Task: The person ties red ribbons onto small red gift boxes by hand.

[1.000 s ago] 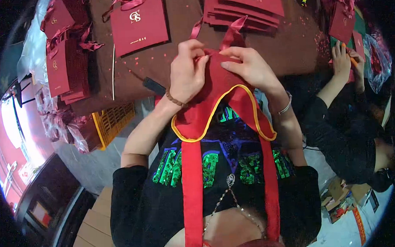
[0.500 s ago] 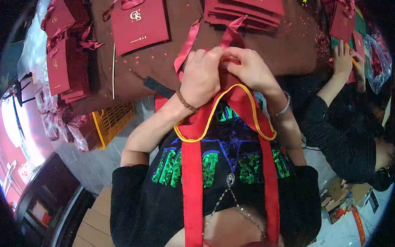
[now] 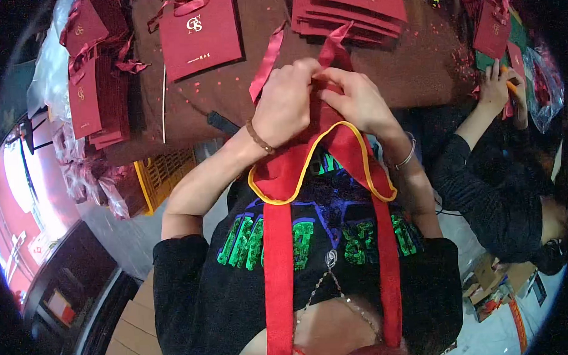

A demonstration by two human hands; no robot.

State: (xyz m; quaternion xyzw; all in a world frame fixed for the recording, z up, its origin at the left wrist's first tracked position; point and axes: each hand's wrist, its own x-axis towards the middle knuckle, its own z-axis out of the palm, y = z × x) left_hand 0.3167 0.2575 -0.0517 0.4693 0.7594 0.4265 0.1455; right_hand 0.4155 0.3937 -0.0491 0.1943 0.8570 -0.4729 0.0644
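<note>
Fingertips [image 3: 306, 68] of the left hand [image 3: 286, 105] and right hand [image 3: 356, 103] were pinched shut on a ribbon [image 3: 266, 64] at the table [image 3: 231, 85] edge, above a red apron [image 3: 284, 171]. The ribbon looked light, soft and slippery, best pinched near its ends.

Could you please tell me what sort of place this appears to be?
Probably a small gift-bag assembly workshop: stacks of flat maroon paper bags lie on the brown table, the left hand and right hand pinch red ribbon, and a co-worker's hand works alongside.
</note>
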